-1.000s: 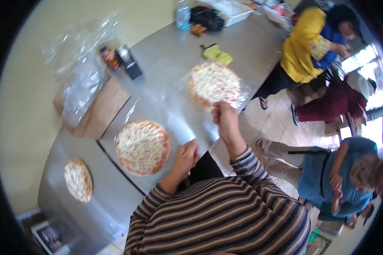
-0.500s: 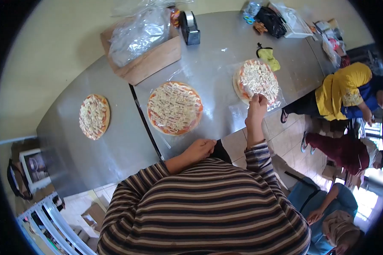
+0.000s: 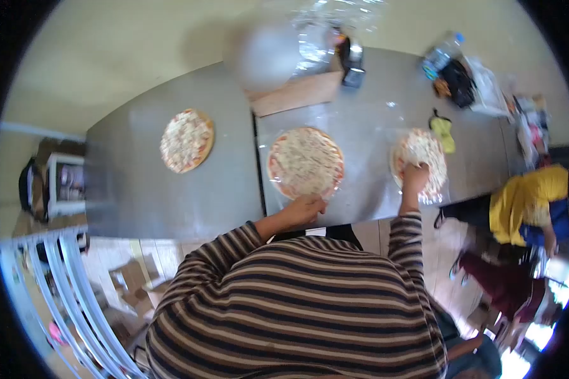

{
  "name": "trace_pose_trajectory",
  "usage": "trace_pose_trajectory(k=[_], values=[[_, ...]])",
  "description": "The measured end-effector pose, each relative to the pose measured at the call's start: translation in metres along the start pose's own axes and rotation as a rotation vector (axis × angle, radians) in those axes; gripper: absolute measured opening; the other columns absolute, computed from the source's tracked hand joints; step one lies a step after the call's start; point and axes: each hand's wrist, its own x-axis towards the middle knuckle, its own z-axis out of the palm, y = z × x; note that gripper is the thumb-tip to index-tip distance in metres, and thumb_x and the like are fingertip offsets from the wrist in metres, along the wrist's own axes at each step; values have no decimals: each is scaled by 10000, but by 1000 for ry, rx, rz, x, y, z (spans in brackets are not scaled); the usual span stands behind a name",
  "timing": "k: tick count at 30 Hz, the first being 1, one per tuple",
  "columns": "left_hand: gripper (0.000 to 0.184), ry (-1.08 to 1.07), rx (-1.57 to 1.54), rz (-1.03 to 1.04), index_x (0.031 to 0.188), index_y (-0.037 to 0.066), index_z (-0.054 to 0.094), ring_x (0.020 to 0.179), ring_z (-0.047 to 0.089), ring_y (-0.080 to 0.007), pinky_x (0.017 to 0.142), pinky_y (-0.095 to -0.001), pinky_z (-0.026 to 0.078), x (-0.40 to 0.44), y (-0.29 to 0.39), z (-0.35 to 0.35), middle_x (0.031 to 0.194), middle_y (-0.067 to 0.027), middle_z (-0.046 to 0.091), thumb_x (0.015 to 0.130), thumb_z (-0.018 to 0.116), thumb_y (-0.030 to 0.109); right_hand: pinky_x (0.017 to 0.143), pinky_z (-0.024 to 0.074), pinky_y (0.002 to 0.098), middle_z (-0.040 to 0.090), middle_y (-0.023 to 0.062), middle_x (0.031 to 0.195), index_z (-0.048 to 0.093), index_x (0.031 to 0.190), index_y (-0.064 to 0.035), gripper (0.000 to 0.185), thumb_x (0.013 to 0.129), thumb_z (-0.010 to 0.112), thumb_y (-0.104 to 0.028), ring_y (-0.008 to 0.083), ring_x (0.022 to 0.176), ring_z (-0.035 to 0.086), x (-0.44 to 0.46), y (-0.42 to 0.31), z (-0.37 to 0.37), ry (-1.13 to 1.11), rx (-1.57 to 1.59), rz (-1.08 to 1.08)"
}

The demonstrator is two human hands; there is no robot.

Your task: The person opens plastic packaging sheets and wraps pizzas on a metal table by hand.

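While a person in a striped top [image 3: 297,297] is standing at the front edge of a metal bench [image 3: 370,145], the right hand [image 3: 415,179] is reaching onto the topping of a pizza [image 3: 430,150] lying near that edge, toward the right corner. Its fingers are bunching together, though whether they are grasping anything is not showing clearly. The left hand [image 3: 303,210] is curling at the near rim of a middle pizza [image 3: 306,158], its grip likewise impossible to tell. Beyond a dark seam [image 3: 258,158], a third pizza [image 3: 184,142] is lying toward the bench's left side. Along the back edge, a cardboard box [image 3: 300,93] and a tape dispenser [image 3: 354,71] are standing side by side, while a black bag [image 3: 459,82] is sitting near the back right corner.
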Motion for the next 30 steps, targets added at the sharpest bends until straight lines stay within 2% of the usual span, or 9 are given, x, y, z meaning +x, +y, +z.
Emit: trace_pose_trajectory(k=[5, 7, 9, 10, 15, 17, 19, 22, 30], values=[[288, 174, 89, 155, 825, 31, 594, 459, 452, -106, 411, -270, 373, 14, -34, 4, 644, -29, 554, 863, 489, 296, 566, 456, 297, 623, 69, 748, 605, 765, -6, 292, 631, 728, -234, 145, 641, 555, 83, 92, 62, -275, -145, -369], [305, 176, -22, 186, 840, 10, 580, 482, 486, -123, 430, -275, 402, 3, -15, 8, 713, -57, 592, 865, 473, 294, 753, 464, 314, 625, 113, 909, 607, 935, 10, 249, 756, 620, -162, 188, 746, 573, 41, 44, 21, -228, 651, -274], [339, 260, -90, 150, 812, 3, 576, 498, 499, -144, 440, -300, 414, -13, 8, 7, 674, -70, 580, 860, 463, 320, 773, 473, 339, 592, 96, 992, 556, 1058, 5, 266, 859, 521, -168, 226, 843, 568, -11, -42, -35, -396, 758, 85], [351, 278, -87, 68, 805, 3, 575, 507, 503, -152, 447, -306, 420, -22, 17, 2, 663, -73, 576, 858, 462, 331, 768, 451, 307, 589, 101, 987, 562, 1036, 15, 270, 860, 534, -187, 195, 852, 553, -15, -50, -36, -223, 440, -263], [424, 377, -188, -23, 831, 43, 578, 551, 512, -159, 465, -304, 424, -59, 39, -23, 658, -70, 565, 871, 419, 433, 811, 410, 305, 548, 116, 1058, 553, 979, 12, 217, 881, 510, -177, 223, 951, 523, -96, -96, -48, -316, 520, -660], [460, 378, -235, -31, 849, 43, 580, 566, 517, -161, 468, -301, 426, -46, 25, -39, 677, -69, 566, 869, 418, 473, 850, 397, 331, 497, 147, 1174, 522, 910, -2, 106, 855, 519, -93, 270, 1050, 488, -113, -86, -30, -290, 625, -1196], [546, 304, -350, -32, 956, 33, 567, 626, 536, -181, 505, -312, 449, -24, 15, -61, 748, -88, 571, 846, 422, 548, 907, 374, 386, 469, 199, 1218, 488, 825, -5, 75, 766, 527, 21, 336, 1114, 454, -158, -98, -48, -615, 568, -1051], [645, 288, -341, -55, 1164, 71, 444, 868, 528, -185, 720, -324, 445, -15, 41, -69, 970, -83, 525, 821, 402, 617, 926, 361, 404, 490, 205, 1186, 499, 829, -14, 121, 728, 529, 44, 363, 1117, 451, -188, -89, -43, -590, 518, -1181], [708, 108, -445, -3, 1327, 111, 274, 970, 548, -270, 807, -429, 466, 49, 87, -74, 1089, -175, 528, 828, 423, 591, 857, 391, 426, 512, 191, 1097, 496, 882, -10, 220, 680, 575, 30, 364, 1060, 483, -205, -99, -54, -812, 528, -1284]])
